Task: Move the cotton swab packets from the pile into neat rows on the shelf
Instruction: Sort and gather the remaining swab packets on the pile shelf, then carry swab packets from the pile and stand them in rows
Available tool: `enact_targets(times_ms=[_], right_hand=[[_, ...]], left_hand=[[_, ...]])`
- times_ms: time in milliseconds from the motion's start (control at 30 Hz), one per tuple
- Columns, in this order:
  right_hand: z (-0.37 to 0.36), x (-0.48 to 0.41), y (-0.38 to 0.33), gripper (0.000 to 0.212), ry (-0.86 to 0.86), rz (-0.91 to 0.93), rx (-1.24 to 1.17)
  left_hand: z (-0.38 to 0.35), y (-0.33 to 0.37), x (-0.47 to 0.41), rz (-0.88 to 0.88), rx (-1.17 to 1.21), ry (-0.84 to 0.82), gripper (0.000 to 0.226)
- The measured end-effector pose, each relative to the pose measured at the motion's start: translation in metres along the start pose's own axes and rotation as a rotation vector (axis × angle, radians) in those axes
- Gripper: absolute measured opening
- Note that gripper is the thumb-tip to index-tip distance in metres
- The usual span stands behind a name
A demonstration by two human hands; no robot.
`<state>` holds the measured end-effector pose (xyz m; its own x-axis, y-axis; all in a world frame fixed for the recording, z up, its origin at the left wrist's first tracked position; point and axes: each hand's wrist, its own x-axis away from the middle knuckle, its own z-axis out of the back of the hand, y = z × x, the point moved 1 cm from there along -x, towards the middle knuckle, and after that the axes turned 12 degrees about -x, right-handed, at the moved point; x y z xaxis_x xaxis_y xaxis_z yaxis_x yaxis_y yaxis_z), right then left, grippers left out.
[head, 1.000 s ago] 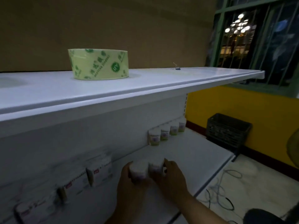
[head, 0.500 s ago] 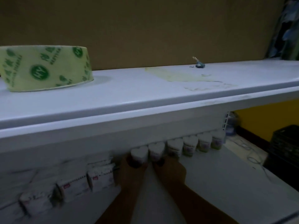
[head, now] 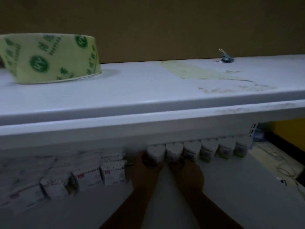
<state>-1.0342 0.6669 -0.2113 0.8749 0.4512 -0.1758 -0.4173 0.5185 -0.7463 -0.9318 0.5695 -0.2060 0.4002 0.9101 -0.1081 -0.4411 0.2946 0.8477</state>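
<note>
Several heart-shaped cotton swab packets stand in a row at the back of the lower shelf [head: 239, 187], under the upper shelf. My left hand [head: 145, 169] holds the leftmost packet [head: 156, 153] of that row. My right hand [head: 186, 169] holds the second packet [head: 174, 151], right beside it. Both packets stand upright on the shelf, in line with the other packets [head: 208, 149] to their right. My fingers are mostly hidden behind the packets in the dim light.
Flat white boxed packets [head: 113, 173] line the lower shelf's back to the left of my hands. On the upper shelf [head: 148, 90] sit a large green-printed tape roll [head: 49, 58] and a small clip [head: 227, 59]. Cables lie on the floor at right.
My hands carried two packets from the shelf's front to its back and set them at the left end of the row. The camera moved closer and turned left.
</note>
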Motion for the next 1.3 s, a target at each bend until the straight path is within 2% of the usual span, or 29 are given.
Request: enact_targets(times_ms=[100,167,267,367,467,533,567,600,667,700,767,833,1033,1300], right_hand=[[0.005,0.003,0.001,0.036,-0.003,0.001,-0.011],[0.011,0.013,0.000,0.031,-0.031,0.049,-0.044],[0.019,0.039,-0.003,0.021,-0.083,0.140,0.110],[0.019,0.078,-0.024,0.026,-0.170,0.279,0.306],[-0.002,0.130,-0.062,0.025,-0.257,0.547,0.297],[-0.022,0.178,-0.105,0.045,-0.255,0.821,0.271],[-0.036,0.200,-0.127,0.054,-0.306,0.876,0.264],[-0.051,0.220,-0.152,0.056,-0.360,0.947,0.286],[-0.082,0.254,-0.206,0.043,-0.493,1.079,0.361],[-0.101,0.269,-0.233,0.041,-0.571,1.073,0.367],[-0.142,0.296,-0.273,0.049,-0.620,1.113,0.301],[-0.175,0.333,-0.312,0.057,-0.736,1.031,0.301],[-0.262,0.425,-0.392,0.061,-0.895,1.237,0.351],[-0.377,0.479,-0.490,0.053,-0.995,1.330,0.208]], left_hand=[[0.003,0.001,0.006,-0.021,0.078,-0.029,0.064],[0.014,0.000,0.023,-0.050,0.018,-0.034,0.067],[0.039,-0.013,0.064,-0.095,0.029,0.037,0.042],[0.092,-0.028,0.096,-0.269,0.013,0.035,0.022],[0.189,-0.048,0.107,-0.333,-0.080,-0.013,0.021],[0.264,-0.071,0.105,-0.290,-0.272,-0.060,0.032],[0.303,-0.087,0.104,-0.265,-0.381,-0.087,0.040],[0.344,-0.103,0.104,-0.238,-0.490,-0.108,0.049],[0.427,-0.138,0.110,-0.183,-0.705,-0.106,0.060],[0.466,-0.159,0.116,-0.168,-0.838,-0.095,0.064],[0.536,-0.202,0.135,-0.144,-1.136,-0.090,0.069],[0.591,-0.245,0.159,-0.059,-1.268,-0.105,0.071],[0.683,-0.331,0.204,0.216,-1.089,-0.033,0.069],[0.764,-0.401,0.181,0.389,-0.989,-0.054,0.067]])
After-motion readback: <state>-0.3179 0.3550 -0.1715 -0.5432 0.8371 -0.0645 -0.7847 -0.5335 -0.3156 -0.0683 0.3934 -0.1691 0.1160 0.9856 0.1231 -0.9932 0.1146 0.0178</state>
